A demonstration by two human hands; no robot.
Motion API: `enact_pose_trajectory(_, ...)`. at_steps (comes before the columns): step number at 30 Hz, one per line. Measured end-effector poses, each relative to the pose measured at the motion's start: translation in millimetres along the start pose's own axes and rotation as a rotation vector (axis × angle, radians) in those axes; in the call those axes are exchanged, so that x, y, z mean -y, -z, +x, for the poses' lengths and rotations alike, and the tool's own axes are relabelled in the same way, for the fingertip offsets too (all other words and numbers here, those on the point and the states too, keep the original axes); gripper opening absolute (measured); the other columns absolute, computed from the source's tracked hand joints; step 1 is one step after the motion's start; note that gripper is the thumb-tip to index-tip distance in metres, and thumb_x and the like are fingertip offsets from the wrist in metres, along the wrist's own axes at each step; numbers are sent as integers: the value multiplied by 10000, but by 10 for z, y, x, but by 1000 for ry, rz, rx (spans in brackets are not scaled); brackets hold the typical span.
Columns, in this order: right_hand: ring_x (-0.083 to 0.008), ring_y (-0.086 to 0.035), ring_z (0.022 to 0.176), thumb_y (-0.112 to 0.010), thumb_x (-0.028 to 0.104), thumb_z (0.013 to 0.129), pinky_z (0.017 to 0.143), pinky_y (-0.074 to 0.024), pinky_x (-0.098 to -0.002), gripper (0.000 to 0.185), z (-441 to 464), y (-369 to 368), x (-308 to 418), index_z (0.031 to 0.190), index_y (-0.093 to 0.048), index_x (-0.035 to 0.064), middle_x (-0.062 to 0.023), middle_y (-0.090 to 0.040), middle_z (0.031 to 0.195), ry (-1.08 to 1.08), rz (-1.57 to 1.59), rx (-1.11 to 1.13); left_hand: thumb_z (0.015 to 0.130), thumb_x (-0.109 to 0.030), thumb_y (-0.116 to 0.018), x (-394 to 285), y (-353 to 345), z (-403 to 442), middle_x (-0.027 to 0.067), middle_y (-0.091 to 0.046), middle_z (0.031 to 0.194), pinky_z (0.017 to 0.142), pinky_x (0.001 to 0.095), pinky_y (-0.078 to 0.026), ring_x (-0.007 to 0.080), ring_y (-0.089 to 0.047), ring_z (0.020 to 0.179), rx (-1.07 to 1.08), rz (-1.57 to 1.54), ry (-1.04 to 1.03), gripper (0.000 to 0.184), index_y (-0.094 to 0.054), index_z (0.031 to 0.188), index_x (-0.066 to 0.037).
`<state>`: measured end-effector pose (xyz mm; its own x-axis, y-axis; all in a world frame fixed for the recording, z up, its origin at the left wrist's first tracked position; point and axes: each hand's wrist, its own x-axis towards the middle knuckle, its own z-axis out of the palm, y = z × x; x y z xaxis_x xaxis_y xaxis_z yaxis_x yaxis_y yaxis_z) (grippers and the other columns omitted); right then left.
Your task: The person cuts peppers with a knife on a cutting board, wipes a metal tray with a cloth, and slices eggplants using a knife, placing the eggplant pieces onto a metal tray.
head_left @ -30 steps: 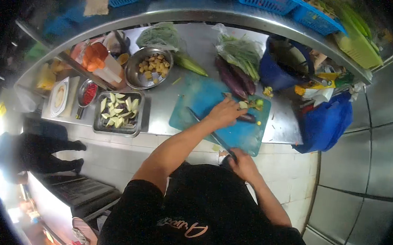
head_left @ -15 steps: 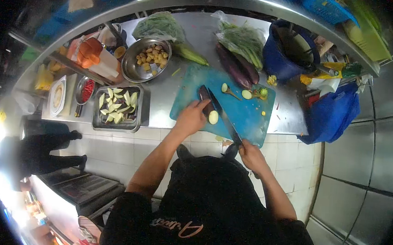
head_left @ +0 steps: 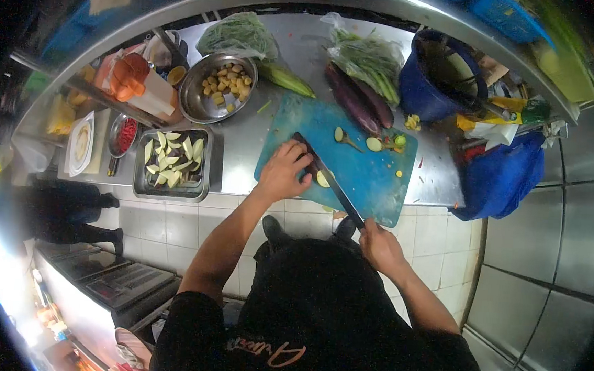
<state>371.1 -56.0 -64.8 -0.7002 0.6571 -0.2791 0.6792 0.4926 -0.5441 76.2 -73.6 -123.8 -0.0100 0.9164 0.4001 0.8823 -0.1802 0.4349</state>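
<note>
My right hand (head_left: 382,248) is wrapped round the handle of a long kitchen knife (head_left: 343,199), whose blade slants up and left over the board. My left hand (head_left: 285,174) has its fingers curled over a piece of eggplant, held against the blade's left side. Most of that piece is hidden; only its pale cut end (head_left: 323,180) shows by the blade. Under both lies a blue cutting board (head_left: 373,180). Cut-off eggplant stem ends (head_left: 374,144) rest on the board's upper right. Two whole purple eggplants (head_left: 354,101) lie just beyond its far edge.
At the left, a metal tray (head_left: 206,179) holds eggplant pieces, and a steel bowl (head_left: 191,102) holds light-brown chunks. Bagged greens (head_left: 235,38) and a blue bucket (head_left: 421,91) stand farther back. A metal shelf rail arches overhead. Another person's legs (head_left: 81,222) show at left.
My left hand has shifted slightly left and its fingers now curl over the eggplant piece. The knife has moved left and down against it, covering part of the pale end.
</note>
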Motion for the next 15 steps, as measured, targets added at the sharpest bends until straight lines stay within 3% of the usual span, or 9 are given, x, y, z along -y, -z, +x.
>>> enact_pose_trajectory(5, -448, -623, 682, -464, 145, 885, 590, -504, -545, 174, 72, 3, 67, 973, -408, 6, -302, -614, 785, -113, -111, 108, 654, -190, -681, 43, -47, -3, 118, -545, 1109, 952, 447, -421, 322, -471, 1137, -12, 24, -28, 359, -629, 985, -60)
enact_pose_trajectory(15, -484, -609, 721, -442, 144, 890, 652, -473, -571, 193, 457, -73, 109, 993, -414, -16, -310, -612, 774, -92, -69, 158, 657, -189, -667, 62, -34, 3, 129, -545, 1095, 933, 461, -414, 329, -483, 1105, -46, -28, -52, 347, -623, 971, -50)
